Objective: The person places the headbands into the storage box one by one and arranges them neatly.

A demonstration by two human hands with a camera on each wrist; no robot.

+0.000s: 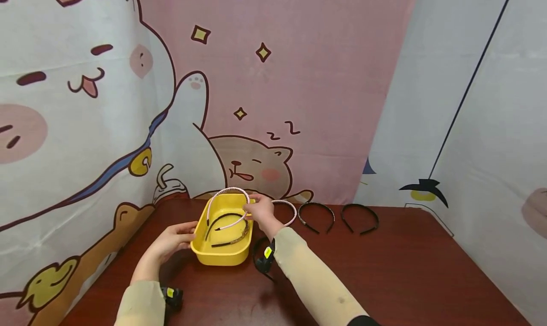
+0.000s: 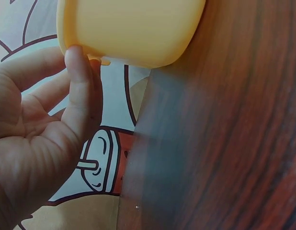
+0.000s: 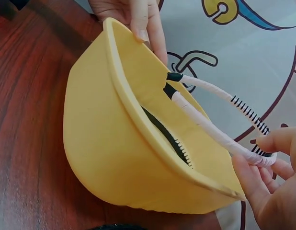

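A yellow plastic basin [image 1: 222, 259] stands on the table, and my left hand [image 1: 173, 240] holds its left rim, thumb and fingers on either side of the wall. My right hand [image 1: 261, 213] pinches a pale pink headband [image 3: 200, 120] by its curved top, where dark comb teeth show inside the band. The black tips of this headband point down into the basin, apart from its floor. Lying inside the basin is a dark headband [image 1: 226, 215] with a patterned stretch on one side. In the left wrist view only the basin's outer wall [image 2: 133, 28] shows.
On the brown table [image 1: 384, 269], right of the basin, lie another pink headband [image 1: 294, 210] and two black ones, one nearer [image 1: 317, 203] and one farther right [image 1: 361, 205]. A dark headband [image 1: 255, 252] is partly hidden under my right wrist. A cartoon-printed cloth [image 1: 325, 79] hangs behind.
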